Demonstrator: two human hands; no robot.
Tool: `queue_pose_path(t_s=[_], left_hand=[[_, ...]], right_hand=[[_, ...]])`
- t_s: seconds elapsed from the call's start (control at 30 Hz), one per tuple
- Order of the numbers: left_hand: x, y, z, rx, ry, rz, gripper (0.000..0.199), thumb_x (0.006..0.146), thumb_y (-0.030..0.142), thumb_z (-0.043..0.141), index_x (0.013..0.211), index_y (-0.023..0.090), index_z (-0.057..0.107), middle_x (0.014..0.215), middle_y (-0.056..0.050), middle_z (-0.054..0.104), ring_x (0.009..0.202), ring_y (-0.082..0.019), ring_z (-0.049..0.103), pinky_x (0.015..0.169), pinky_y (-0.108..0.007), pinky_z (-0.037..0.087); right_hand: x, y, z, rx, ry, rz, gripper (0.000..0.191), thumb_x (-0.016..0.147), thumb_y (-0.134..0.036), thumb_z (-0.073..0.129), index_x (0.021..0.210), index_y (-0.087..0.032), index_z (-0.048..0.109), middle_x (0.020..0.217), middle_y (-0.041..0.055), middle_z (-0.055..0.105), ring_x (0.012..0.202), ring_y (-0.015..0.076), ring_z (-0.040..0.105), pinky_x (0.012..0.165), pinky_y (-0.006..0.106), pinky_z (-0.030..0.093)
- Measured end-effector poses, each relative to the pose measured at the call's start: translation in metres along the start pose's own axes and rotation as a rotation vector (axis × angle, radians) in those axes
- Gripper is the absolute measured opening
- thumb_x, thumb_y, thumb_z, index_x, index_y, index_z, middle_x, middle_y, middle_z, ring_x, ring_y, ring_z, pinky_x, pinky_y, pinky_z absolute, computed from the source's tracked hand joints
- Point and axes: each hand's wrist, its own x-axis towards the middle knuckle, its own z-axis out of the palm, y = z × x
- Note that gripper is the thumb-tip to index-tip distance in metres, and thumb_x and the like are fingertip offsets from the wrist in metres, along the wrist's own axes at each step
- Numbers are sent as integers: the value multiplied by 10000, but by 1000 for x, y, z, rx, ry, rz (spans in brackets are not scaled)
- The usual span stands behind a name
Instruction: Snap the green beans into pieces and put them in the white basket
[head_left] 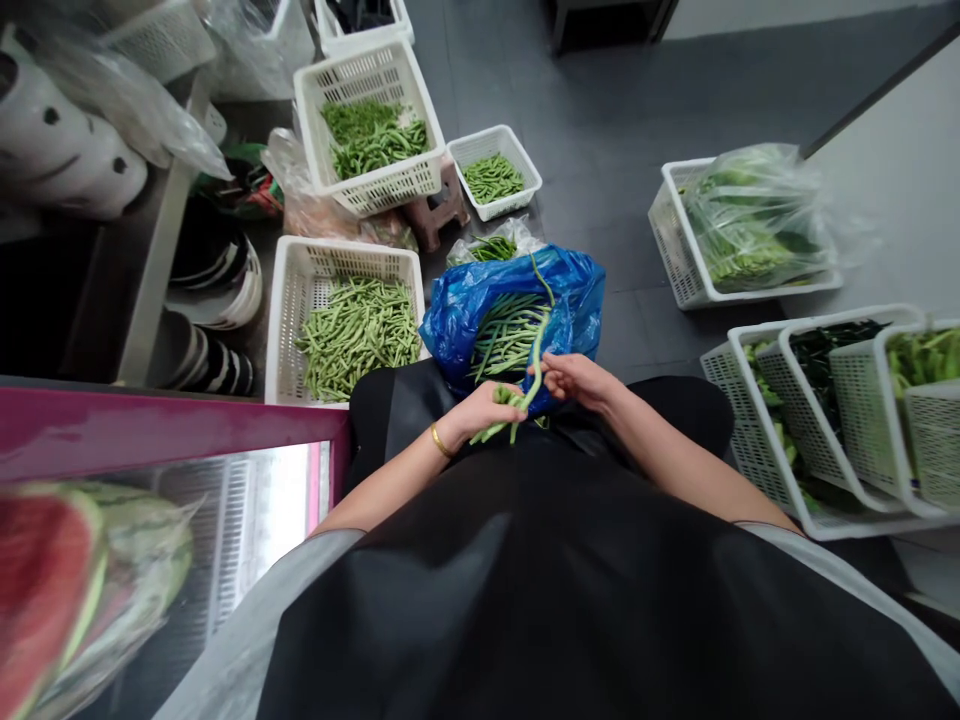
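Observation:
My left hand (487, 408), with a gold bracelet at the wrist, is closed around several short green bean pieces (487, 433). A long green bean (538, 355) runs from that hand up past my right hand (576, 378), whose fingers pinch it. Its thin tip curls upward over the blue plastic bag (577, 285). This bag lies open just beyond my hands, between my knees, with many long beans (506, 340) inside. To its left, a white basket (281, 310) holds a heap of short bean pieces (360, 335).
Behind the bag sit a small white basket (532, 180) of green pods and a larger basket (405, 185) with greens. Baskets of leafy vegetables (750, 255) stand on the right. A cut watermelon (45, 580) lies inside a pink-framed case (187, 425) at left.

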Motion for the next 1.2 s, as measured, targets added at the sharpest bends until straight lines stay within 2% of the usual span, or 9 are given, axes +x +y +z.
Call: queue_pose_path(t_s=[0.1, 0.23, 0.33, 0.47, 0.67, 0.83, 0.93, 1.03, 1.2], left_hand=[[-2, 3, 1, -52, 38, -7, 221, 542, 247, 718, 593, 127, 540, 434, 50, 465, 360, -41, 377, 382, -191, 259], [3, 1, -2, -185, 194, -3, 208, 577, 276, 683, 550, 135, 533, 377, 46, 426, 306, -61, 362, 336, -203, 243], [14, -6, -5, -309, 354, -68, 202, 612, 240, 662, 514, 136, 518, 371, 38, 431, 300, -59, 374, 340, -197, 269], [22, -11, -9, -454, 316, -198, 232, 684, 262, 623, 529, 123, 519, 405, -2, 497, 339, -75, 443, 372, -195, 353], [8, -2, -10, -289, 74, -170, 216, 646, 238, 692, 747, 102, 558, 537, -46, 614, 389, -113, 529, 376, -214, 419], [4, 1, -6, -170, 41, -176, 292, 600, 211, 726, 705, 144, 462, 506, -12, 586, 362, -99, 505, 371, -204, 412], [3, 2, -8, -138, 61, -172, 279, 571, 156, 706, 697, 148, 457, 488, 10, 559, 362, -94, 493, 371, -199, 391], [3, 5, -11, -175, 142, -70, 305, 526, 128, 705, 772, 129, 524, 496, 38, 542, 395, -91, 508, 412, -198, 393], [7, 7, -5, -201, 210, 37, 336, 485, 194, 756, 764, 108, 590, 598, 23, 577, 504, -86, 532, 531, -223, 428]], right_hand=[[15, -15, 24, 64, 128, -192, 366, 599, -480, 736, 669, -150, 593, 415, -66, 452, 342, 48, 380, 343, 188, 297], [-12, -27, 42, -239, 249, -521, 295, 671, -470, 683, 722, -190, 606, 555, -7, 587, 482, 123, 539, 472, 256, 445], [-40, -21, 54, -463, 117, -676, 198, 702, -412, 666, 708, -216, 639, 730, 48, 669, 687, 171, 618, 681, 305, 503], [-34, 0, 59, -386, -120, -466, 265, 739, -457, 603, 707, -194, 611, 648, 38, 638, 597, 158, 615, 573, 284, 501], [-2, 11, 38, -304, 0, -280, 382, 691, -528, 621, 780, -163, 552, 514, -30, 534, 410, 110, 494, 392, 229, 401], [-7, 8, 32, -973, 65, -415, 198, 839, -308, 490, 803, -145, 598, 746, 69, 646, 678, 168, 621, 599, 247, 447], [-10, 11, 25, -1362, 8, -234, 63, 778, -181, 549, 786, -146, 600, 809, 107, 663, 775, 202, 642, 627, 245, 439], [-11, 14, 25, -1052, -225, -27, 105, 801, -257, 540, 773, -158, 562, 681, 51, 635, 600, 152, 623, 532, 226, 440], [-7, 15, 48, -540, -398, -2, 286, 745, -411, 593, 652, -156, 505, 500, -32, 517, 392, 78, 484, 396, 200, 403]])
